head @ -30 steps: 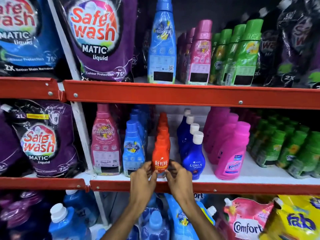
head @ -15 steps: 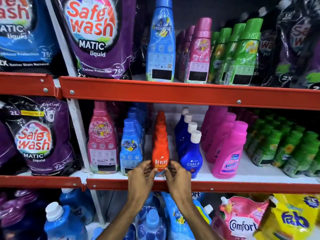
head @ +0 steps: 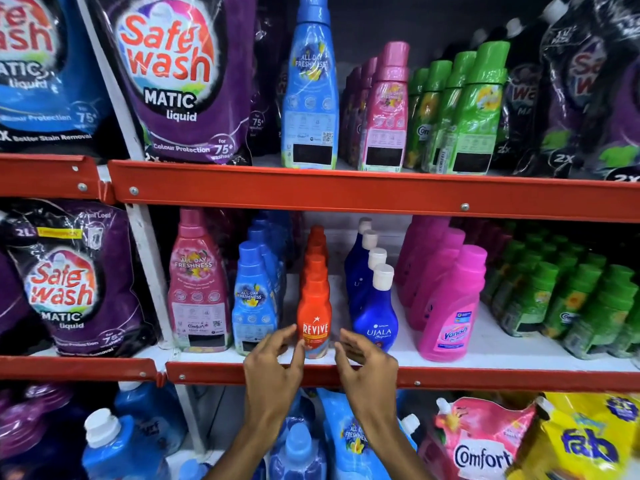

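An orange Revive bottle (head: 314,317) stands upright at the front of a row of like bottles on the middle shelf (head: 485,348). My left hand (head: 273,362) hovers at its lower left with fingers loosely spread, the thumb tip at the bottle's edge. My right hand (head: 367,365) is just right of the bottle, its fingers relaxed with a small gap to it. Neither hand holds anything.
Blue Comfort bottles (head: 254,299) stand left of the Revive row and blue Ujala bottles (head: 375,313) right of it, then pink Vanish bottles (head: 450,306) and green bottles (head: 571,299). Red shelf rails (head: 346,192) run above and below. Safewash pouches (head: 62,282) fill the left.
Both hands were wrapped around the base of the Revive bottle; they have now let go and drawn back slightly. The bottle stays standing at the shelf front.
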The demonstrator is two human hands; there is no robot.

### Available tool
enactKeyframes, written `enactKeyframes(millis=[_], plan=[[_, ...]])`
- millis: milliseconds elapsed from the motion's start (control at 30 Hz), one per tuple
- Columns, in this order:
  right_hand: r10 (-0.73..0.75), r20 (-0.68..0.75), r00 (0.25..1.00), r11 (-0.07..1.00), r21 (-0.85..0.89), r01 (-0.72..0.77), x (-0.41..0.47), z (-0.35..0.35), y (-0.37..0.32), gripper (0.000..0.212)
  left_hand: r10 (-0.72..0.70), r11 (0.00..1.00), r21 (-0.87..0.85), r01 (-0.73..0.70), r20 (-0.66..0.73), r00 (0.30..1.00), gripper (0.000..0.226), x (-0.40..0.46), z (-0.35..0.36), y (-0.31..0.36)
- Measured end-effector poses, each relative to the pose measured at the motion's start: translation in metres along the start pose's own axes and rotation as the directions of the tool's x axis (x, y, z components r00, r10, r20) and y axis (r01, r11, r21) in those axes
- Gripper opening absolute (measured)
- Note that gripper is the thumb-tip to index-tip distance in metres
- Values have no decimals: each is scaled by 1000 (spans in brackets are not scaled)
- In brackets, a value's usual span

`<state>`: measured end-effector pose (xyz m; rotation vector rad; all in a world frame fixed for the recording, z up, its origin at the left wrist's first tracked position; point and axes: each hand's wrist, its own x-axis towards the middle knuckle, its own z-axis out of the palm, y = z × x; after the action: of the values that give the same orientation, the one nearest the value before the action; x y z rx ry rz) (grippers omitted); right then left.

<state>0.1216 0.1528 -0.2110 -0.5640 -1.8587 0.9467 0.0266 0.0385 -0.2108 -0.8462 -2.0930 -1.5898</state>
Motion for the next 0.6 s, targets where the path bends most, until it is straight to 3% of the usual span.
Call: enactKeyframes(millis=[100,233,300,400,467,600], plan=[[-107,-169,980,993,-61,98,-1,-27,5,20,149,989,-11,-150,-56,987,12,-10,11,18],[-77,-279,957,995,-86,55,14,-52,16,31,58,994,-92,-50,87,994,19,-18,42,40],[-3,-216,976,998,-68,-12,21,-58,22,41,-22,991,-125,46,185,983,31,-20,55,44],[94,4,996,995,-34,-94,30,-64,29,52,-83,979,-159,125,251,964,37,-18,66,43],[95,94,991,995,-42,-91,34,-68,30,47,-120,974,-157,166,267,956,35,-14,69,43],[88,130,988,996,-39,-84,37,-73,32,35,-143,969,-152,193,290,946,29,-10,73,41]])
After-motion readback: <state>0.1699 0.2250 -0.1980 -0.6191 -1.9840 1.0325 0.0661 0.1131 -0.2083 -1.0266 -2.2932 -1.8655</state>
